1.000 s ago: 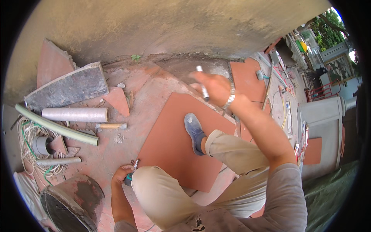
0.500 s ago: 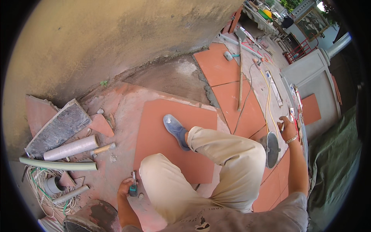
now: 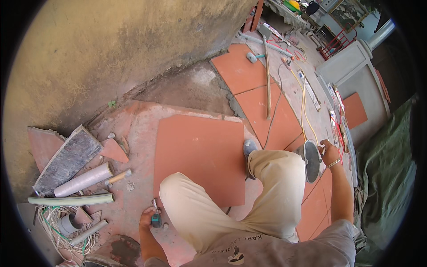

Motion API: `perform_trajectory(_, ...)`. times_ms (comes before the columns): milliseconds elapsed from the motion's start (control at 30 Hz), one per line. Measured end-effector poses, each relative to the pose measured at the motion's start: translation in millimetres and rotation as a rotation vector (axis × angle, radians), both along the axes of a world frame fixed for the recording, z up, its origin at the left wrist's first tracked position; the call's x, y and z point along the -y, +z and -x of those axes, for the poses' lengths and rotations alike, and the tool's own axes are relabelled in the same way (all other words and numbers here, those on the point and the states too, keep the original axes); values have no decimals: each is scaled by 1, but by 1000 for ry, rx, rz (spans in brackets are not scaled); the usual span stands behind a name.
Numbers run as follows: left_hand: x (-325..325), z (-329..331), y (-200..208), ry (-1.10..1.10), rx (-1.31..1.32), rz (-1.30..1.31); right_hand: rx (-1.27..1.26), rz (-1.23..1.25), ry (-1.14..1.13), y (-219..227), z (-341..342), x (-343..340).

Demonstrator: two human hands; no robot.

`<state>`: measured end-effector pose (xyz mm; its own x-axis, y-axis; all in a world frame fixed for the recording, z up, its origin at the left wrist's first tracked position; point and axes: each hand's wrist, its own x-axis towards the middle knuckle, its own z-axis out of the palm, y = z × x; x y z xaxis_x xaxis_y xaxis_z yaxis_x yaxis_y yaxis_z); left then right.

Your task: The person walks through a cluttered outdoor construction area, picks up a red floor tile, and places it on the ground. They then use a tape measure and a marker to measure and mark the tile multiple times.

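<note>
Footing had changed in the last half second: my blue-grey shoe (image 3: pixel 249 147), planted before on the broad, flat, brick-red tile (image 3: pixel 200 155), now stood at its right edge, baring more of the smooth matte face. My left hand (image 3: pixel 147 217) stayed clamped on a compact teal-and-black tape measure (image 3: pixel 156 220), just outside the tile's near left corner. My right hand (image 3: pixel 330 155), beyond my knee and well apart from the tile, had its fingers closed around a slim pale marker (image 3: pixel 322 150), beside a dark grey oval thing with a pale rim (image 3: pixel 312 161). The tile lay between both hands on dusty reddish ground (image 3: pixel 138 160). Past it rose a rough, stained yellow wall (image 3: pixel 124 49); leftward lay a mottled grey angular slab (image 3: pixel 69 158) and a glossy whitish cylindrical roll (image 3: pixel 84 180).
</note>
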<state>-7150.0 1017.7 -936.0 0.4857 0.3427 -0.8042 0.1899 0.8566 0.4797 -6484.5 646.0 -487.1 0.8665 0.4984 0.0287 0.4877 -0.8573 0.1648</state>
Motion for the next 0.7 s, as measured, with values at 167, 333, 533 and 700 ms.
perform_trajectory(167,2,-4,3,7,1,0,-93,-180,205,7,5,-74)
perform_trajectory(333,4,-7,7,47,-47,20,-107,-316,408,32,17,-135)
perform_trajectory(533,7,-9,5,55,-60,6,-227,-406,583,54,51,-172)
perform_trajectory(700,13,-10,8,46,-140,-60,-296,-368,743,43,71,-177)
